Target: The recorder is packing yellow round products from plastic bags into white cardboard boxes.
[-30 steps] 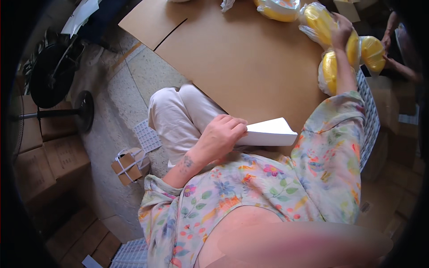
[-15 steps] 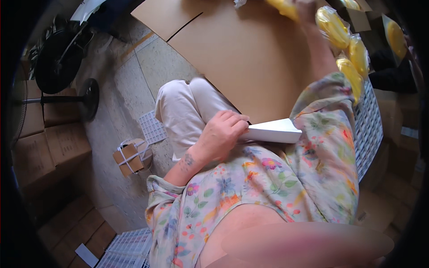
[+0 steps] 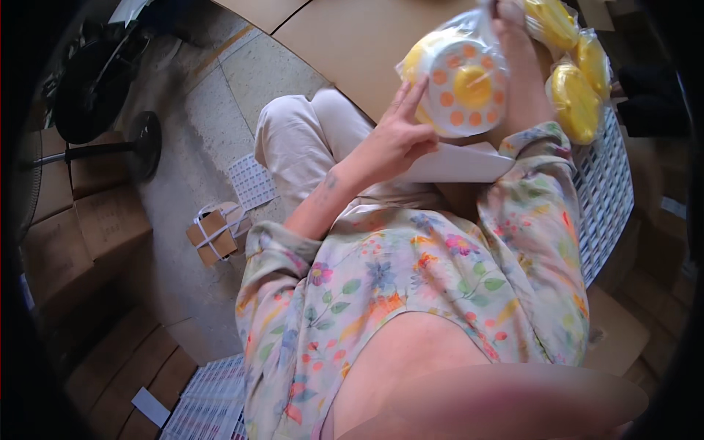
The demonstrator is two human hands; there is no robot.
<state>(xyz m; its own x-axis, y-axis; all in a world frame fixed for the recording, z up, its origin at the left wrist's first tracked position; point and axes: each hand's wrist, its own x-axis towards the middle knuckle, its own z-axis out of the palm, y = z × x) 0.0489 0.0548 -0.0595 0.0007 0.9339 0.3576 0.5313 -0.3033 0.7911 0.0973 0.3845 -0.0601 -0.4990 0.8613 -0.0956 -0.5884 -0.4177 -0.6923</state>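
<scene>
A yellow toy telephone with a round white dial and orange dots hangs in a clear plastic bag. High in the view, my right hand is closed on the gathered top of that bag. Two stretched fingers of my left hand touch the bag's left side. Lower down, the same hand curls at the left end of a narrow white box at my lap; its exact hold there is partly hidden.
More bagged yellow toys lie at the right, beside a grey-and-white woven surface. A brown cardboard surface spreads ahead of my knees. Left are a black fan, stacked cartons and a strapped small box on the floor.
My right hand has brought a bagged yellow toy from the far edge toward my left hand, its dial now showing. My left fingers have stretched forward onto the bag.
</scene>
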